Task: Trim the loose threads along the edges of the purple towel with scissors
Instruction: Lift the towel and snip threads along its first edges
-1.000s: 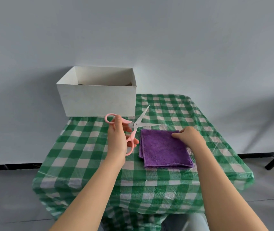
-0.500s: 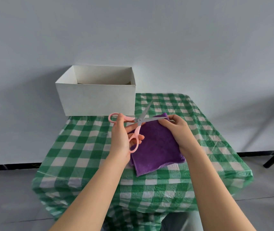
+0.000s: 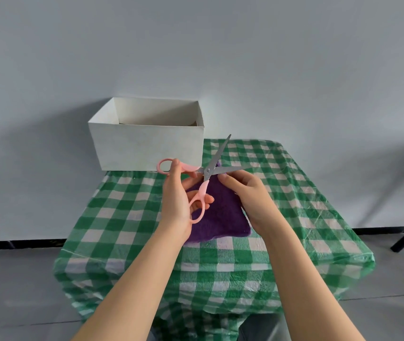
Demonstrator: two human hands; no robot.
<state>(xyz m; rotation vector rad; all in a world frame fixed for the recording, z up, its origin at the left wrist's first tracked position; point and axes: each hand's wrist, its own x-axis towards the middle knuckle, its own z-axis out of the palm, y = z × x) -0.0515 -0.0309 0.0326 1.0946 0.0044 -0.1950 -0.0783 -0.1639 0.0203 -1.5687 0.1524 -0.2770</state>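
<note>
Green-checked cloth covers the surface (image 3: 127, 217); at its far left a white box (image 3: 147, 148) stands open-topped, contents unclear. Left hand (image 3: 179, 200) grips pink scissors (image 3: 206, 175), blades spread, pointing up-right. Right hand (image 3: 250, 198) pinches the lifted purple towel (image 3: 220, 217).

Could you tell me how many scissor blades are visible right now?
2: one scissor blade points up toward the white box; the other runs rightward over the purple towel.
</note>
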